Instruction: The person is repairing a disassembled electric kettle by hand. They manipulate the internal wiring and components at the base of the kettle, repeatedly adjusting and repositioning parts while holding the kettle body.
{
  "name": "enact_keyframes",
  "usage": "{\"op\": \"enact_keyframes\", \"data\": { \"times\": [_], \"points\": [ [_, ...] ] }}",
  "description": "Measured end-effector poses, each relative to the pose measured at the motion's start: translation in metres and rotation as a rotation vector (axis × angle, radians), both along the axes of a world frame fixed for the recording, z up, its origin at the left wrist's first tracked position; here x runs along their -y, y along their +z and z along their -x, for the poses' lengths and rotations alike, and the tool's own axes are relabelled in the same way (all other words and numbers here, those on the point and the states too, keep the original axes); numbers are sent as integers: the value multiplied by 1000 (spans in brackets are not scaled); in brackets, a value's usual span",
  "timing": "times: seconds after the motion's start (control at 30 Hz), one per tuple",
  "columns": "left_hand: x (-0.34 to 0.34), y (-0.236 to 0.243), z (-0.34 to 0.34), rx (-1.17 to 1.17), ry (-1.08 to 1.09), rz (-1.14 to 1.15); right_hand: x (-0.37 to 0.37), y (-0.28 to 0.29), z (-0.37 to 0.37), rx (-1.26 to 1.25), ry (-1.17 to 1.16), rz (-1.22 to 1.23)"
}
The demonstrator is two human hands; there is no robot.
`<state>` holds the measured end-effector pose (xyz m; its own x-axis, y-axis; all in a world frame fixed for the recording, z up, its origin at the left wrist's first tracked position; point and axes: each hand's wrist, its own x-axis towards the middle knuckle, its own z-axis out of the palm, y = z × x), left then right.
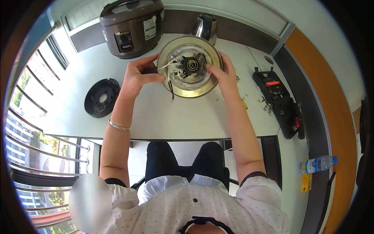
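Observation:
Between my hands is a round metal kettle base [183, 93], its underside facing up. A black connector with a brass-coloured ring [192, 65] sits in its middle, with white wires [170, 64] beside it and a dark lead hanging over the near rim. My left hand [141, 74] is closed at the left edge, its thumb against the rim and a dark part between its fingers. My right hand [225, 74] wraps the right edge, its thumb reaching in to the central connector. Left of my left forearm lies a black round plastic cover [102, 98] with a central hole.
A brown rice cooker [132, 31] stands at the back left, beside a steel and black kettle-like vessel [205, 28] behind the base. At right lies an open black tool case [278, 101] with red-handled tools and small loose parts. A water bottle [317, 164] lies farther right.

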<state>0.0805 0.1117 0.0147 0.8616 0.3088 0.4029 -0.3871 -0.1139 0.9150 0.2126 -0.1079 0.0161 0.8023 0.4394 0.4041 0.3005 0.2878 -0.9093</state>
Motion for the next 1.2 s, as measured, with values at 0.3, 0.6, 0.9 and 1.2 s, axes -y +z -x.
{"op": "enact_keyframes", "data": {
  "times": [0.3, 0.6, 0.9, 1.2],
  "points": [
    [-6, 18, -20, 71, 124, -72, -13, 2, -14, -131, 9, -81],
    [24, -2, -40, 490, 595, -722, -9, 5, -20, -192, -65, -96],
    [16, -10, -36, 728, 505, -956, -13, 2, -12, -191, -90, -98],
    [28, -2, -30, 539, 618, -1202, -14, -3, -15, -138, -93, -125]
  ]
}}
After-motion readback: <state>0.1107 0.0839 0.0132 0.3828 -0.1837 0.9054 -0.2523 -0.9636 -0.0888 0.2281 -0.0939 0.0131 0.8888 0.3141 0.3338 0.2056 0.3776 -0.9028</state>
